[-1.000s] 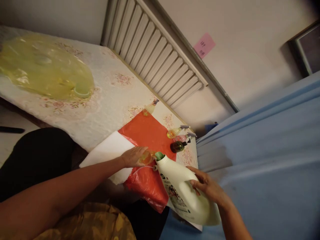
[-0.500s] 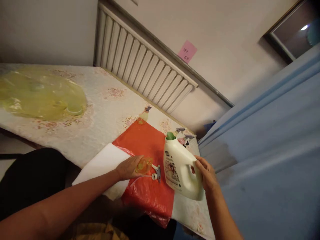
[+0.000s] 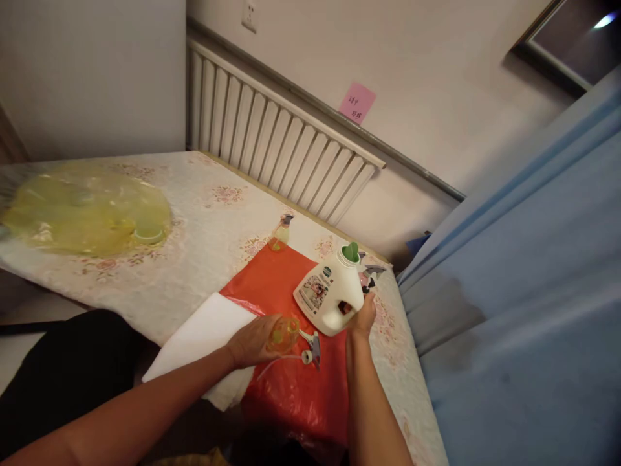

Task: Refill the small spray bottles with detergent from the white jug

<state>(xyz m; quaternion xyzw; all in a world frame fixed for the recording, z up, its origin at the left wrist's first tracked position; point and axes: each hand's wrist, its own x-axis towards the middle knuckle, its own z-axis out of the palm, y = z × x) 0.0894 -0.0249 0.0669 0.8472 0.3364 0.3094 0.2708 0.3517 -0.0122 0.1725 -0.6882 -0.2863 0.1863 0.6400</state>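
Observation:
My left hand (image 3: 252, 340) is closed around a small clear bottle (image 3: 283, 334) of yellow liquid, standing open-topped on a red plastic sheet (image 3: 286, 388). A grey spray head with its thin tube (image 3: 310, 353) lies on the sheet just right of that bottle. My right hand (image 3: 363, 317) grips the handle of a white detergent jug (image 3: 330, 292) with a green spout, held tilted above the sheet's far right part.
More small spray bottles stand behind the jug (image 3: 371, 275) and at the sheet's far corner (image 3: 280, 234). A white pad (image 3: 204, 333) lies left of the sheet. A yellow plastic bag (image 3: 82, 213) lies far left on the flowered tablecloth (image 3: 208, 220). A radiator (image 3: 276, 142) and blue curtain (image 3: 524, 291) stand beyond.
The jug was tipped with its spout at the small bottle; my right hand has carried it up, away to the far right. My left hand stayed on the bottle.

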